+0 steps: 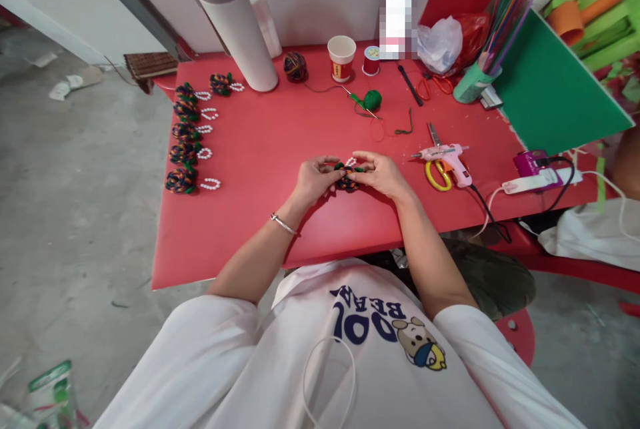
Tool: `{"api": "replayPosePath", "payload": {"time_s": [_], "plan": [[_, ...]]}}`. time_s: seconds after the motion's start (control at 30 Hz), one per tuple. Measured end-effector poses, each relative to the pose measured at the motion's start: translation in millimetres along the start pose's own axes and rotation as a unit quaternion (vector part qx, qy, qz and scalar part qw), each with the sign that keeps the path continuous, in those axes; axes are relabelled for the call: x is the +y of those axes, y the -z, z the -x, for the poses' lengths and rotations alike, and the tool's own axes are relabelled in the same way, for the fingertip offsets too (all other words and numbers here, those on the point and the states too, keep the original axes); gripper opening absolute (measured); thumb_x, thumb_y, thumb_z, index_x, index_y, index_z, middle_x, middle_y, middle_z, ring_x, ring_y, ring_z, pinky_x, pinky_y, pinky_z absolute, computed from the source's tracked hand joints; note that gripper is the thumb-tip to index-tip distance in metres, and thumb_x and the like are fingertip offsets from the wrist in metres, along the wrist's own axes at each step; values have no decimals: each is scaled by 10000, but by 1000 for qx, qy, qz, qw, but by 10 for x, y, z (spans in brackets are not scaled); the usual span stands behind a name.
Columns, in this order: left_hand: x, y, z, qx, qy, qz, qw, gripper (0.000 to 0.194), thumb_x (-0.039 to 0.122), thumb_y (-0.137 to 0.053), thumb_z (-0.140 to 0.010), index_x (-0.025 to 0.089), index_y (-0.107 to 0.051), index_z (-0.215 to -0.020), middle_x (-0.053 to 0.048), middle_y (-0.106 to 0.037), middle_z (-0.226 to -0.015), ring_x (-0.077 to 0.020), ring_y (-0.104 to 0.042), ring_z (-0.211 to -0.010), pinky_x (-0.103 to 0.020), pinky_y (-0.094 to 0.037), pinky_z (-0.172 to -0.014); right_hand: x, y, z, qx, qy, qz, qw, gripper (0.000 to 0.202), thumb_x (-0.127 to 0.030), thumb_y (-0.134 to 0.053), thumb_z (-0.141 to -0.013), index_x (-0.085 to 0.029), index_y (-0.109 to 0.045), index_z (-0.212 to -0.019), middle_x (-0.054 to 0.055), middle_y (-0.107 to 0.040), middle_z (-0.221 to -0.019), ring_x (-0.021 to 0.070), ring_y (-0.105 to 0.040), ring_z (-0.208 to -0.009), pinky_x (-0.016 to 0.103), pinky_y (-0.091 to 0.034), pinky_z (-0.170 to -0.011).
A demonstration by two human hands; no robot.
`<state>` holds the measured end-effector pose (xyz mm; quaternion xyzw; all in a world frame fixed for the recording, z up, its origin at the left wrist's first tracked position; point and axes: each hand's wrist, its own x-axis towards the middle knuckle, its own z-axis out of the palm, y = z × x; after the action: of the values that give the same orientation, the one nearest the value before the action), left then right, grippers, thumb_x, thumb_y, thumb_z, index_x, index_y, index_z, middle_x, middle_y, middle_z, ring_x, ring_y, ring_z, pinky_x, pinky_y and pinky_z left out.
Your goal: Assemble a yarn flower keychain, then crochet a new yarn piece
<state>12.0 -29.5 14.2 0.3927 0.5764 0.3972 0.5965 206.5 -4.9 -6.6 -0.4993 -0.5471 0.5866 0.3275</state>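
Near the front of the red table, my left hand [320, 179] and my right hand [379, 174] both grip a small knitted yarn ornament [347, 179]. Its yarn is dark and multicoloured with green at the top, and a loop of white beads [351, 163] sticks up from its far side. Both thumbs press on its near face; the fingertips behind it are partly hidden. Similar yarn ornaments [183, 153] with bead loops stand in a column along the table's left side. One more ornament [220, 84] lies beside the white thermos.
A glue gun [445, 157] lies over yellow-handled scissors [438, 175] on the right, its cord running to a power strip [540, 180]. At the back stand a thermos [240, 29], a multicoloured yarn ball [295, 67], a paper cup [341, 59], a thread spool [371, 61] and green yarn [373, 100] by a crochet hook.
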Motion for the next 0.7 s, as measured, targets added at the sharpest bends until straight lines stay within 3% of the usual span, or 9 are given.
{"api": "replayPosePath", "payload": {"time_s": [0.7], "plan": [[41,-11,29,-3,2,-32,999,291,90,-771,-880,67,-664,-1149,74,-567,-418,-82,-451,-275,-173,-294,-334,11,-17,-1,2,-13,-1,1000,582,-256,-869,-742,-166,-710,-1294,59,-792,-962,186,-737,-836,333,-621,-794]]}}
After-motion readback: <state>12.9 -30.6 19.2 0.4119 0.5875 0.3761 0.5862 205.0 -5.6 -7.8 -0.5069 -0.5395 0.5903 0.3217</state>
